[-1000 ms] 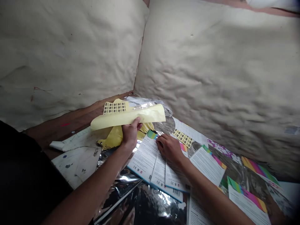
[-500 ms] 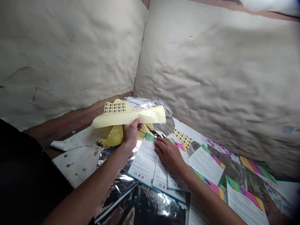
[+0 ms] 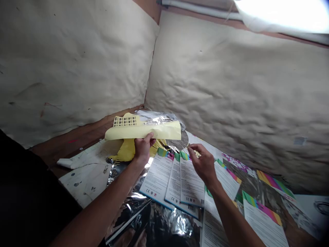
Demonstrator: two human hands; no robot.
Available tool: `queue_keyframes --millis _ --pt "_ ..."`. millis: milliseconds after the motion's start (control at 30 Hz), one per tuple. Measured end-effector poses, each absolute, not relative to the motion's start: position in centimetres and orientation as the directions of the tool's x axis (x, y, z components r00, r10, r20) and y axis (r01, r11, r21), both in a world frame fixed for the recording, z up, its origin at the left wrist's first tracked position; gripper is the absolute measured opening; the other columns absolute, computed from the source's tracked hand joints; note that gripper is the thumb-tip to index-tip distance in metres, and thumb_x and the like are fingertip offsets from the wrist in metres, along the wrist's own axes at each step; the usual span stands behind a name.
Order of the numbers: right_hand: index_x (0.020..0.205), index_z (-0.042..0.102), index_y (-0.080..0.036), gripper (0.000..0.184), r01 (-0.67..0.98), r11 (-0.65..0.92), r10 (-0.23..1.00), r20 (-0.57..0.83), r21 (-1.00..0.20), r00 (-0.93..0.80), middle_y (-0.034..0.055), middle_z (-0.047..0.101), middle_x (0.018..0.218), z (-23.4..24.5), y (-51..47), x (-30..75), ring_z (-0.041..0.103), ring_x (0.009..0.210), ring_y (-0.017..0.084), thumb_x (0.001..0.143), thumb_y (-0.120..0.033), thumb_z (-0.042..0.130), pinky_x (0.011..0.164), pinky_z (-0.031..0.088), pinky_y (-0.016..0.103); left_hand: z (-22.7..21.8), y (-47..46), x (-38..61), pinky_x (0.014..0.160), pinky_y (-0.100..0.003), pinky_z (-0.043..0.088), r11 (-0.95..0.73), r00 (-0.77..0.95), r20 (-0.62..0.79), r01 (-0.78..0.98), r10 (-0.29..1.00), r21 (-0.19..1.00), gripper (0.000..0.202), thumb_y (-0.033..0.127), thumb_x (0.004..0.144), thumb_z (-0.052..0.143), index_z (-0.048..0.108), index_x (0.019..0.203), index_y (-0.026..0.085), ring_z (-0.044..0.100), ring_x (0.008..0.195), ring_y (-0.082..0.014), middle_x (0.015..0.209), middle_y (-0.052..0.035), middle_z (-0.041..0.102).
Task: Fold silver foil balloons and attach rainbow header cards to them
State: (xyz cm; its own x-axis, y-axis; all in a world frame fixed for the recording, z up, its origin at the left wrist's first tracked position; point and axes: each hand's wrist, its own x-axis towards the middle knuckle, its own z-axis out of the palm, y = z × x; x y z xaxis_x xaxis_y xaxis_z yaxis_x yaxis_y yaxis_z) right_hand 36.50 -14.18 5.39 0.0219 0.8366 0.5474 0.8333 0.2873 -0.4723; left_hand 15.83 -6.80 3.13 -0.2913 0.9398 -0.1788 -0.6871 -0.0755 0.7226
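My left hand (image 3: 144,147) is closed on a curled pale-yellow sticker sheet (image 3: 164,130), thumb on top, holding it above the table. My right hand (image 3: 203,163) is raised just over several printed packages (image 3: 157,175), with thumb and forefinger close together. Whatever may be between those fingertips is too small to make out. The packages lie overlapping with their text sides up and rainbow-coloured top edges. Behind my right fingers, part of a small yellow label sheet (image 3: 197,154) is mostly hidden.
Another yellow sheet with printed labels (image 3: 125,121) lies beyond my left hand. Crumpled clear plastic (image 3: 164,119) is at the table's back corner. More packages (image 3: 264,216) are spread to the right. Dark shiny film (image 3: 164,224) covers the front. Padded walls (image 3: 231,85) close in the corner.
My right hand has lifted off the packages and moved right, its fingers now drawn together. My left hand still holds the yellow sheet. The head view has tilted up slightly.
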Motion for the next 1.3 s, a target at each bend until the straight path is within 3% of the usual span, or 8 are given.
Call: queue_keyframes --millis 333,433,500,633,700,767,933,1300 --pt "0.125 0.064 -0.021 0.04 0.901 0.392 0.911 0.214 -0.186 -0.352 0.0138 0.06 0.128 2.4 -15.0 33.4 0.05 0.118 0.033 0.089 -0.038 0.064 0.099 0.043 0.052 3.1 -6.9 15.7 0.062 -0.021 0.053 -0.088 -0.28 -0.141 -0.669 0.95 0.738 0.029 0.021 0.058 0.081 0.067 0.082 0.013 0.064 0.067 -0.0102 0.078 0.0005 0.068" --pt "0.103 0.071 -0.02 0.025 0.897 0.354 0.913 0.305 -0.265 -0.27 0.014 0.061 0.126 2.3 -14.7 33.7 0.052 0.117 0.033 0.088 -0.039 0.064 0.1 0.044 0.051 2.8 -6.9 15.7 0.063 -0.021 0.053 -0.072 -0.247 -0.13 -0.669 0.96 0.739 0.03 0.023 0.058 0.082 0.065 0.081 0.014 0.064 0.069 -0.01 0.08 0.0007 0.069" --pt "0.089 0.07 -0.019 0.024 0.851 0.245 0.927 0.369 -0.464 -0.065 0.0138 0.067 0.114 3.2 -14.4 35.1 0.06 0.107 0.03 0.091 -0.04 0.059 0.094 0.048 0.049 2.8 -7.1 15.9 0.062 -0.021 0.053 -0.036 -0.186 -0.119 -0.667 0.975 0.744 0.03 0.024 0.058 0.083 0.066 0.08 0.014 0.064 0.068 -0.0099 0.079 0.0009 0.069" --pt "0.11 0.06 -0.022 0.038 0.203 0.001 0.952 0.063 -0.979 0.298 0.0096 0.073 0.095 5.8 -14.0 39.0 0.071 0.079 0.024 0.094 -0.054 0.047 0.078 0.057 0.043 2.8 -8.0 16.4 0.061 -0.022 0.053 0.075 0.01 -0.089 -0.636 0.996 0.768 0.032 0.027 0.059 0.085 0.071 0.084 0.014 0.065 0.068 -0.0122 0.079 -0.0006 0.071" --pt "0.124 0.051 -0.022 0.05 -0.161 -0.079 0.967 -0.114 -0.984 0.226 0.0104 0.073 0.1 6.8 -14.1 40.3 0.073 0.081 0.024 0.091 -0.06 0.05 0.076 0.058 0.042 2.8 -8.6 16.8 0.063 -0.025 0.055 0.134 0.118 -0.079 -0.598 0.99 0.79 0.032 0.027 0.059 0.085 0.073 0.086 0.014 0.067 0.073 -0.0154 0.083 -0.003 0.073" --pt "0.131 0.047 -0.021 0.061 -0.3 -0.113 0.976 -0.162 -0.947 0.146 0.0115 0.072 0.108 7.1 -14.3 40.7 0.072 0.088 0.024 0.083 -0.054 0.065 0.078 0.059 0.038 2.7 -9.1 17.0 0.066 -0.029 0.057 0.196 0.228 -0.081 -0.544 0.97 0.816 0.034 0.028 0.059 0.086 0.074 0.088 0.013 0.068 0.077 -0.0195 0.087 -0.0063 0.074" --pt "0.149 0.032 -0.022 0.102 -0.281 -0.009 0.945 -0.1 -0.96 0.312 0.0098 0.064 0.128 6.2 -14.2 40.4 0.07 0.097 0.023 0.063 -0.028 0.085 0.077 0.061 0.031 2.4 -9.4 17.4 0.063 -0.027 0.056 0.263 0.347 -0.106 -0.446 0.932 0.856 0.035 0.031 0.062 0.086 0.074 0.09 0.013 0.07 0.074 -0.0193 0.089 -0.0091 0.075" --pt "0.153 0.026 -0.021 0.103 -0.041 0.134 0.879 0.099 -0.99 0.467 0.0129 0.056 0.137 5.0 -13.6 40.2 0.063 0.113 0.027 0.066 -0.036 0.081 0.089 0.058 0.037 2.0 -8.3 17.4 0.06 -0.017 0.053 0.246 0.213 -0.156 -0.515 0.965 0.821 0.029 0.029 0.065 0.085 0.069 0.086 0.016 0.07 0.073 -0.0123 0.079 -0.0032 0.074"
